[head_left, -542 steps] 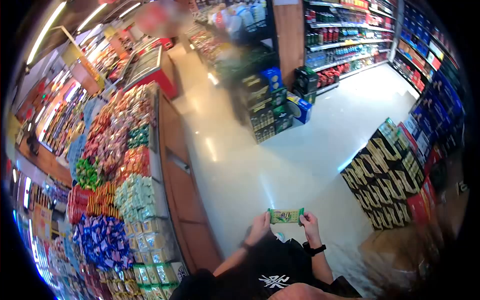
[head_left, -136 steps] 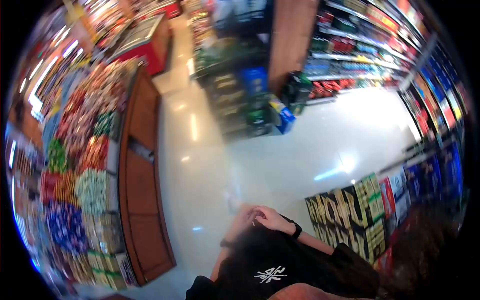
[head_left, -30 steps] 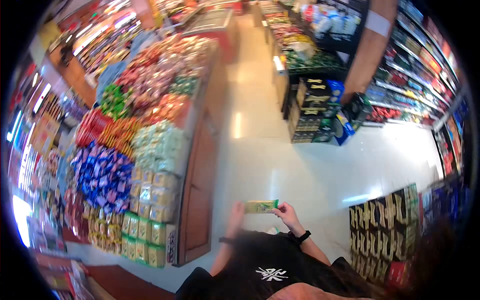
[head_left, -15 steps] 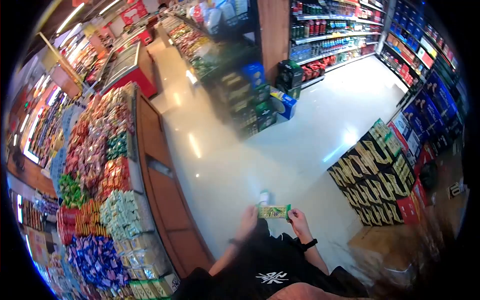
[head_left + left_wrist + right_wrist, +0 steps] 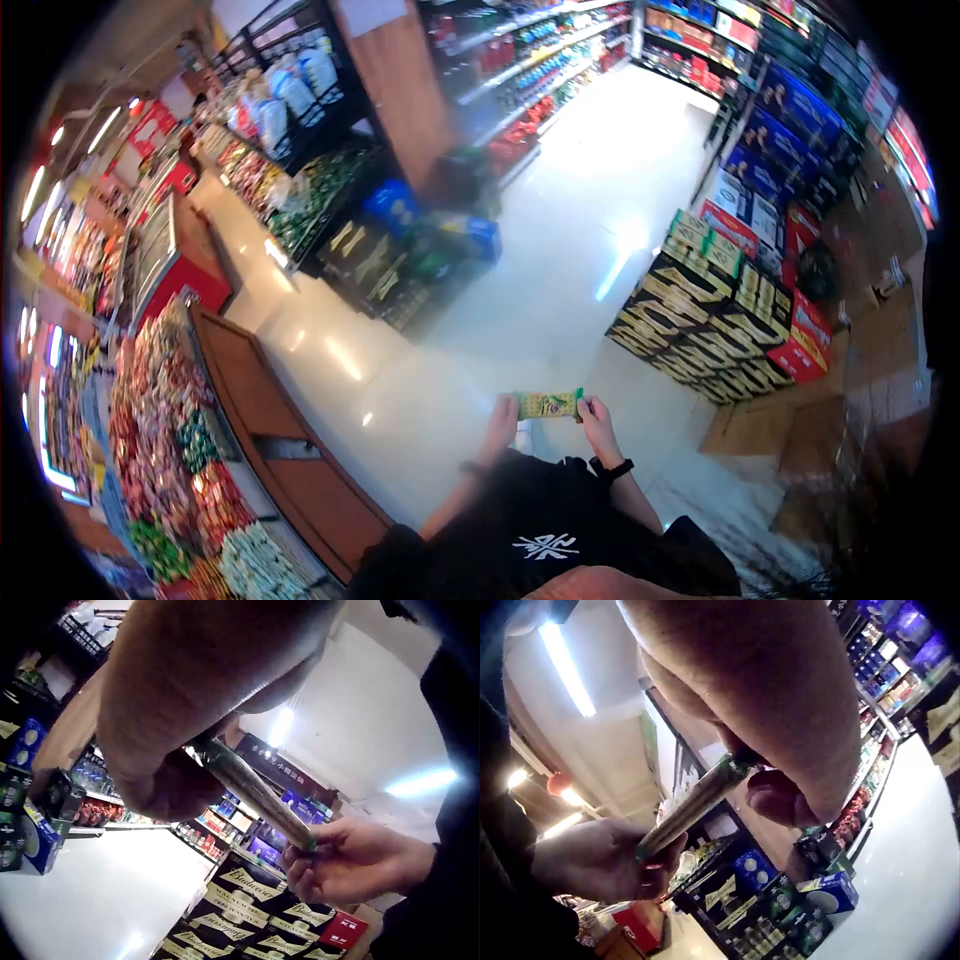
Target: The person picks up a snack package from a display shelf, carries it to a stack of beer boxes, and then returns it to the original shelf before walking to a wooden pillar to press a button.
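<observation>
Between both hands, in front of the black shirt (image 5: pixel 500 510) and above the pale, glossy floor (image 5: pixel 450 370): a flat oblong packet (image 5: pixel 547 404), yellowish with green ends and dark print across the front. Seen almost edge-on in both wrist views, as a slim bar slanting from one hand to the other.

At the packet's left end, the left hand (image 5: pixel 499 422), gripping with thumb and fingers. At the right end, the right hand (image 5: pixel 598 420), pinching the green tip between thumb and bent fingers. Around the right wrist, a black band (image 5: pixel 615 468); on the shirt, a white emblem (image 5: pixel 546 546). Just under the packet, something small and white (image 5: pixel 524 436), too little visible to name.

To the near left, a wood-sided counter (image 5: pixel 262 390), heaped with small wrapped goods (image 5: pixel 150 430) in pink, red, green and pale mint. Farther left, a red-sided display case (image 5: pixel 190 262). Far ahead, a wooden pillar (image 5: pixel 400 100) beside shelves of bottles (image 5: pixel 550 75), and at its foot dark and blue boxes (image 5: pixel 385 265), partly blurred. To the right, stacked black-and-gold cartons (image 5: pixel 700 320), lettered "Budweiser" in the left wrist view; beyond, large blue boxes (image 5: pixel 800 115). Nearer on the right, brown cardboard (image 5: pixel 750 425).
</observation>
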`<state>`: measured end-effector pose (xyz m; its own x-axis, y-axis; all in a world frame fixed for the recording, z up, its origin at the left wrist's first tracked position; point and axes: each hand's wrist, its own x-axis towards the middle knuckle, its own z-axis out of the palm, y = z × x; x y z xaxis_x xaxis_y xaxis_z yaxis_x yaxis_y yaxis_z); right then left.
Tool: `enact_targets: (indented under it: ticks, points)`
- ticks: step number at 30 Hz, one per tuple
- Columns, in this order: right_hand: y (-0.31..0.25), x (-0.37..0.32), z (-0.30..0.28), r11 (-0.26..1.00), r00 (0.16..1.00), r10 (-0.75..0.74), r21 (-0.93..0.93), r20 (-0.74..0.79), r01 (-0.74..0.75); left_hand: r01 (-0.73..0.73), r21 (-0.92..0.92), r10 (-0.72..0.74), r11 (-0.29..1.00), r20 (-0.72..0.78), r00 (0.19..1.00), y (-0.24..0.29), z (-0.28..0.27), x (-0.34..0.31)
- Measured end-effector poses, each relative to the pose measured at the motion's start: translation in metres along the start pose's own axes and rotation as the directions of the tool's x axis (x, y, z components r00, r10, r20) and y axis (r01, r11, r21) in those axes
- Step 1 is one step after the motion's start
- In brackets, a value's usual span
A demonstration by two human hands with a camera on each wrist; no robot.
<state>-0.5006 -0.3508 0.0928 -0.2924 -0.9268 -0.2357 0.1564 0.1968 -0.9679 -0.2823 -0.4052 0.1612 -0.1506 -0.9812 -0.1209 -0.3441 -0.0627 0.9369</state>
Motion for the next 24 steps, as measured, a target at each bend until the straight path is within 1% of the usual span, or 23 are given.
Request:
enact_targets:
  ticks: [1,2,3,4,5,6,7,9,10,12,13,15,16,18,19,21,22,24]
  points:
    - [-0.019,0.008,0.001,0.990,1.000,-0.029,-0.136,0.010,0.030,0.004,0.012,-0.005,1.000,0.042,0.999,0.002,0.003,0.013]
    - [-0.024,0.016,0.001,0.990,0.997,-0.077,-0.117,-0.005,0.075,-0.028,0.018,0.027,0.999,0.057,0.998,-0.012,0.011,0.029]
    - [-0.029,0.022,0.000,0.995,0.997,-0.064,-0.078,-0.038,0.061,-0.059,0.022,0.057,0.998,0.074,0.996,-0.038,0.024,0.047]
    - [-0.033,0.029,-0.002,0.998,0.996,-0.053,-0.040,-0.070,0.050,-0.090,0.022,0.087,0.996,0.091,0.992,-0.052,0.035,0.060]
    - [-0.037,0.035,-0.005,0.999,0.994,-0.043,-0.003,-0.100,0.043,-0.029,-0.046,0.035,0.999,0.139,0.990,-0.041,0.038,0.068]
    - [-0.041,0.040,-0.008,0.999,0.993,0.038,0.034,-0.114,-0.034,0.039,-0.110,-0.018,0.993,0.188,0.982,-0.016,0.038,0.074]
    - [-0.041,0.045,-0.012,0.998,0.990,0.025,0.053,-0.140,-0.017,0.112,-0.167,-0.071,0.979,0.237,0.969,-0.001,0.040,0.082]
    - [-0.043,0.054,-0.020,0.996,0.983,-0.002,0.087,-0.182,0.018,0.076,-0.142,-0.031,0.987,0.296,0.955,-0.001,0.055,0.101]
    - [-0.045,0.057,-0.023,0.998,0.973,0.019,0.065,-0.232,-0.004,0.059,-0.131,-0.014,0.990,0.323,0.946,-0.001,0.063,0.107]
    - [-0.055,0.063,-0.033,0.998,0.945,0.056,0.024,-0.321,-0.051,0.060,-0.199,0.022,0.978,0.387,0.922,-0.003,0.081,0.120]
    - [-0.057,0.067,-0.041,0.997,0.940,0.072,0.042,-0.334,-0.061,0.060,-0.232,0.043,0.971,0.415,0.909,-0.003,0.090,0.128]
    - [-0.055,0.078,-0.059,0.994,0.930,0.096,0.084,-0.354,-0.071,0.062,-0.195,0.036,0.979,0.464,0.885,-0.006,0.110,0.146]
    - [-0.052,0.086,-0.069,0.996,0.923,0.088,0.034,-0.375,-0.081,0.062,-0.174,0.031,0.983,0.488,0.872,-0.008,0.121,0.155]
    - [-0.044,0.100,-0.093,0.992,0.907,0.073,-0.064,-0.415,-0.109,0.023,-0.153,0.055,0.988,0.489,0.871,0.004,0.145,0.169]
    - [-0.040,0.110,-0.106,0.997,0.909,0.049,-0.026,-0.414,-0.066,0.007,-0.145,0.065,0.989,0.486,0.871,0.010,0.159,0.175]
    - [-0.061,0.133,-0.130,0.999,0.914,0.006,0.046,-0.406,0.013,0.024,-0.138,0.047,0.990,0.487,0.872,0.031,0.186,0.189]
    - [-0.077,0.141,-0.144,0.990,0.927,0.090,0.136,-0.363,-0.043,0.030,-0.136,0.040,0.990,0.484,0.874,0.043,0.200,0.197]
    - [-0.086,0.162,-0.175,0.999,0.924,0.002,0.039,-0.383,0.015,0.065,-0.210,0.036,0.975,0.441,0.897,0.053,0.238,0.212]
